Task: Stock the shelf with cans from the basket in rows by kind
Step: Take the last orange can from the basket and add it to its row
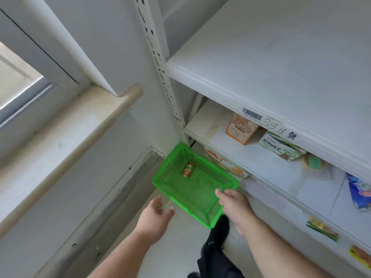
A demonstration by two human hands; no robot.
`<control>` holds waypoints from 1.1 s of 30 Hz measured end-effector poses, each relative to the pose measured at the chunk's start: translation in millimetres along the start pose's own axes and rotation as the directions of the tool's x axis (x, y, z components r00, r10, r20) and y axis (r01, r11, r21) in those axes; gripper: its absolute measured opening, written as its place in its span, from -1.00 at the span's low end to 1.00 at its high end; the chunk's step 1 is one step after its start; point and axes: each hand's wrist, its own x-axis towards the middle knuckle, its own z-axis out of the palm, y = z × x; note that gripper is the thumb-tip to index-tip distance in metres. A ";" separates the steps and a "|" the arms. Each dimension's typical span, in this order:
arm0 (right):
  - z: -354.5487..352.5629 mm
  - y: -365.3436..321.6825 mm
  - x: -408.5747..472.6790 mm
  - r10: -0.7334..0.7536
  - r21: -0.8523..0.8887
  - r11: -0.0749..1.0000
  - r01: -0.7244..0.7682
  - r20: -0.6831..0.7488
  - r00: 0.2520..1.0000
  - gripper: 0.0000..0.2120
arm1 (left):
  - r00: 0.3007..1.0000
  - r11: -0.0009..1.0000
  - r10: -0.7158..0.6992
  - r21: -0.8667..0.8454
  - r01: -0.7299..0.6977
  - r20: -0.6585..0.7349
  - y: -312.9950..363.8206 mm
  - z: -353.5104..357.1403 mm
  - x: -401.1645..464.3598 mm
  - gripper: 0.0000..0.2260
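A green plastic basket (200,213) sits on the floor against the white shelf unit (261,63). One orange can (188,169) lies on its side in the basket's far end. My right hand (232,205) rests at the basket's near right rim, fingers on its edge. Just left of the basket's near corner hovers my left hand (155,215), fingers apart and holding nothing. The wide top shelf board carries nothing in view.
Lower shelves hold snack packets: an orange pouch (240,130), a green-white bag (281,148), a blue bag (359,193). A stone window sill (66,141) juts out on the left. My dark shoe and trouser leg (216,243) stand below the basket.
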 end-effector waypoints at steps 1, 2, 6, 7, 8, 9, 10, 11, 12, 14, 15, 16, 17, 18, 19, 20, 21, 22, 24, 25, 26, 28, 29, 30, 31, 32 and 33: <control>7.9 2.6 17.9 0.028 0.000 1.000 -0.028 -0.009 1.000 -0.45 | 1.000 1.000 -0.009 0.006 0.009 0.004 0.0 -1.1 18.3 -0.38; 15.5 5.8 34.8 0.059 0.003 0.998 -0.059 -0.021 0.998 -0.37 | 1.000 1.000 -0.010 0.015 0.010 0.012 -0.4 -0.9 36.8 -0.38; 45.4 17.1 93.1 0.094 0.010 0.996 -0.094 -0.032 0.995 -0.43 | 0.997 0.999 0.000 0.054 -0.004 0.073 -4.0 3.3 106.4 -0.37; 52.4 20.8 107.6 0.108 0.002 0.994 -0.108 -0.054 0.993 -0.35 | 0.995 0.999 0.007 0.048 -0.012 0.095 -6.0 5.6 124.8 -0.37; 59.1 24.2 122.1 0.122 0.000 0.992 -0.123 -0.079 0.989 -0.26 | 0.993 0.999 0.018 0.048 -0.024 0.113 -9.2 8.8 144.2 -0.37; 65.4 26.7 135.6 0.136 -0.001 0.991 -0.136 -0.087 0.987 -0.19 | 0.991 0.998 0.027 0.059 -0.035 0.128 -12.8 12.4 163.4 -0.38; 71.7 30.0 150.6 0.140 -0.002 0.990 -0.141 -0.089 0.986 -0.18 | 0.990 0.997 0.029 0.071 -0.040 0.141 -17.0 16.8 183.0 -0.38; 78.1 32.2 164.6 0.146 -0.003 0.989 -0.147 -0.086 0.985 -0.23 | 0.988 0.996 0.026 0.079 -0.039 0.151 -22.1 21.9 202.5 -0.38; 85.8 34.7 180.0 0.155 0.008 0.988 -0.155 -0.080 0.985 -0.33 | 0.987 0.996 0.021 0.082 -0.034 0.157 -28.3 27.4 221.8 -0.39; 102.1 44.8 217.5 0.168 0.023 0.986 -0.167 -0.081 0.982 -0.45 | 0.987 0.994 0.020 0.099 -0.036 0.161 -43.1 39.6 258.8 -0.46; 109.8 50.6 235.6 0.161 0.013 0.987 -0.161 -0.095 0.982 -0.45 | 0.987 0.994 0.020 0.104 -0.037 0.162 -51.6 47.2 276.6 -0.50; 117.4 58.9 255.5 0.152 0.001 0.988 -0.153 -0.105 0.983 -0.42 | 0.987 0.994 0.018 0.099 -0.034 0.162 -59.7 55.3 294.2 -0.52; 124.7 66.8 275.4 0.145 -0.009 0.989 -0.147 -0.112 0.983 -0.38 | 0.987 0.995 0.014 0.092 -0.029 0.160 -68.0 64.0 312.0 -0.51; 131.9 73.2 292.4 0.140 -0.014 0.990 -0.142 -0.119 0.983 -0.31 | 0.987 0.996 0.010 0.088 -0.025 0.163 -77.2 73.2 330.2 -0.51; 138.3 80.1 309.4 0.151 -0.010 0.988 -0.154 -0.136 0.979 -0.22 | 0.986 0.995 0.008 0.092 -0.024 0.166 -85.1 83.2 347.4 -0.49; 143.7 87.3 326.3 0.160 0.003 0.987 -0.162 -0.146 0.976 -0.16 | 0.985 0.995 0.008 0.099 -0.025 0.171 -92.6 93.7 365.1 -0.44; 149.0 92.4 340.5 0.174 0.019 0.985 -0.173 -0.149 0.973 -0.16 | 0.985 0.993 0.007 0.111 -0.026 0.174 -100.1 103.6 382.3 -0.39; 153.3 100.3 356.9 0.187 0.033 0.982 -0.184 -0.143 0.972 -0.15 | 0.984 0.992 0.003 0.124 -0.026 0.178 -106.6 113.1 398.5 -0.34; 159.9 114.2 387.7 0.204 0.037 0.979 -0.201 -0.133 0.970 -0.11 | 0.980 0.989 0.004 0.146 -0.034 0.198 -116.2 131.9 427.9 -0.30; 163.3 119.6 400.9 0.212 0.023 0.977 -0.211 -0.133 0.968 -0.13 | 0.979 0.988 0.006 0.150 -0.037 0.206 -120.3 140.7 441.7 -0.30; 166.3 124.8 413.9 0.213 0.016 0.977 -0.213 -0.129 0.968 -0.17 | 0.978 0.988 0.010 0.152 -0.042 0.207 -123.7 149.5 455.1 -0.29; 170.2 130.8 436.3 0.211 0.007 0.977 -0.212 -0.133 0.968 -0.27 | 0.979 0.986 0.023 0.155 -0.055 0.202 -129.2 166.4 480.8 -0.27; 171.9 132.9 447.9 0.207 -0.005 0.978 -0.209 -0.142 0.968 -0.34 | 0.980 0.986 0.028 0.158 -0.060 0.197 -131.3 173.8 493.1 -0.27; 172.9 136.1 460.6 0.196 -0.017 0.980 -0.201 -0.145 0.970 -0.41 | 0.981 0.984 0.033 0.167 -0.065 0.189 -132.5 180.8 505.1 -0.27; 173.8 137.8 472.1 0.192 -0.025 0.980 -0.197 -0.139 0.972 -0.45 | 0.984 0.981 0.042 0.182 -0.074 0.176 -133.5 187.4 516.7 -0.27; 175.4 140.2 485.0 0.185 -0.029 0.981 -0.190 -0.135 0.974 -0.47 | 0.985 0.977 0.051 0.198 -0.083 0.162 -133.3 193.3 528.0 -0.27; 178.0 140.3 496.3 0.179 -0.039 0.982 -0.186 -0.131 0.975 -0.47 | 0.987 0.973 0.058 0.212 -0.089 0.148 -132.6 198.8 539.0 -0.28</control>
